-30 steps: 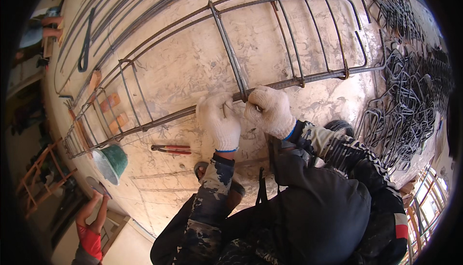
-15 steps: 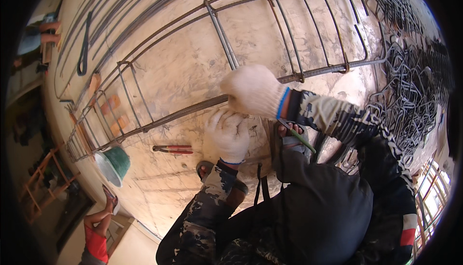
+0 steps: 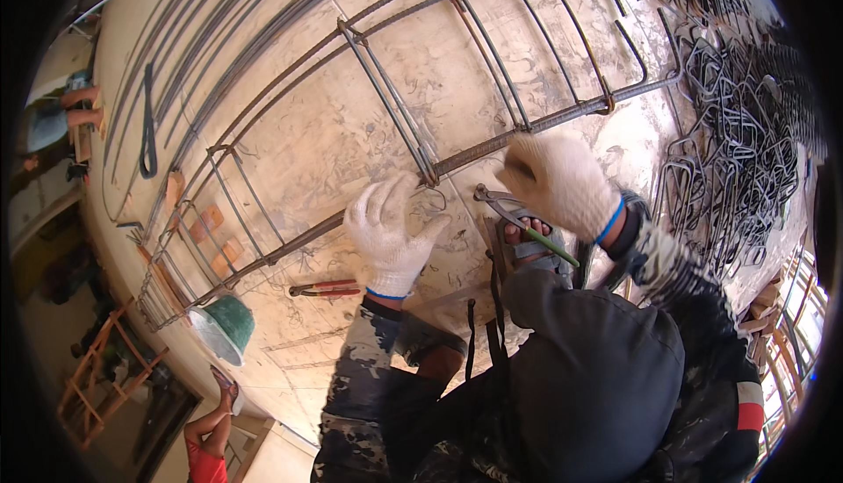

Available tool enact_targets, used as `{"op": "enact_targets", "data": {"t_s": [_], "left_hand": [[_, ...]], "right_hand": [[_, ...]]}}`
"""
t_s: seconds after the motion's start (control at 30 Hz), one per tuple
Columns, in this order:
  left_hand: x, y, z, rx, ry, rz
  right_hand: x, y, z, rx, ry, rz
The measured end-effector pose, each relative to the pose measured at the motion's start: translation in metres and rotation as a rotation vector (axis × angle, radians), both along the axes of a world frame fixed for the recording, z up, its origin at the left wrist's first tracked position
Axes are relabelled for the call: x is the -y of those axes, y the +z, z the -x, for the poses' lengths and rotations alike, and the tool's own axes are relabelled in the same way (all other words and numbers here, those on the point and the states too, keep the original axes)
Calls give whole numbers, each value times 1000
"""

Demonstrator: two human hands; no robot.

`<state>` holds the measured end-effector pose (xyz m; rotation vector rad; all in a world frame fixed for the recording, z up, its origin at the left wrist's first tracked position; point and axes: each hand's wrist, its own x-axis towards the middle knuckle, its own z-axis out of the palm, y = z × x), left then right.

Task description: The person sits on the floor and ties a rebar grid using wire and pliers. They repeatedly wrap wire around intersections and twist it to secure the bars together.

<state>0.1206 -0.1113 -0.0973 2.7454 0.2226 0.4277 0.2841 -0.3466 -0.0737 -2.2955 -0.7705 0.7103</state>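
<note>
My left hand (image 3: 386, 230), in a white knitted glove, is open with fingers and thumb apart, just below the long rebar (image 3: 474, 154). Beside its fingertips, a thin tie wire loop (image 3: 430, 199) hangs where a pair of stirrups (image 3: 386, 97) meets that bar. My right hand (image 3: 566, 183), gloved alike, is raised to the right with fingers curled round a dark hollow; whatever is in them is hidden. Under it, green-handled pincers (image 3: 549, 246) slant across my sandalled foot (image 3: 527, 241); whether the hand touches them I cannot tell. Red-handled pincers (image 3: 325, 289) lie left of my left hand.
The rebar cage spans the pale floor (image 3: 290, 158). Loose bars (image 3: 237, 22) lie at the far left, a heap of bent stirrups (image 3: 720, 149) at the right. A green bucket (image 3: 230, 323) lies tipped at the lower left. A person in red (image 3: 206, 461) is beyond it.
My right hand has left the bar and moved right, over the green-handled pincers. My left hand has spread its fingers, and the wire loop now shows. The view has shifted slightly.
</note>
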Motion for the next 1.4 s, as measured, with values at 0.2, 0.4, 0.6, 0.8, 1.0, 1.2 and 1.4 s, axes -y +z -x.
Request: {"op": "enact_targets", "data": {"t_s": [0.2, 0.4, 0.6, 0.8, 1.0, 1.2, 1.4], "left_hand": [[0, -10, -13, -5, -103, -111], [29, -5, -15, -83, 165, -47], [66, -29, -8, 39, 931, 1165], [43, -4, -8, -136, 1199, 2454], [31, 8, 14, -305, 969, 2833], [21, 77, 25, -589, 381, 1202], [14, 104, 36, -899, 476, 987]], "right_hand": [[39, -59, 76, -32, -123, 166], [41, -68, 98, 57, -92, 234], [41, -66, 88, 45, -45, 355], [42, -89, 70, -46, 73, 437], [63, -86, 50, -104, 125, 133], [30, 8, 41, -844, -283, -364], [-26, -8, 70, -1250, -108, -549]]}}
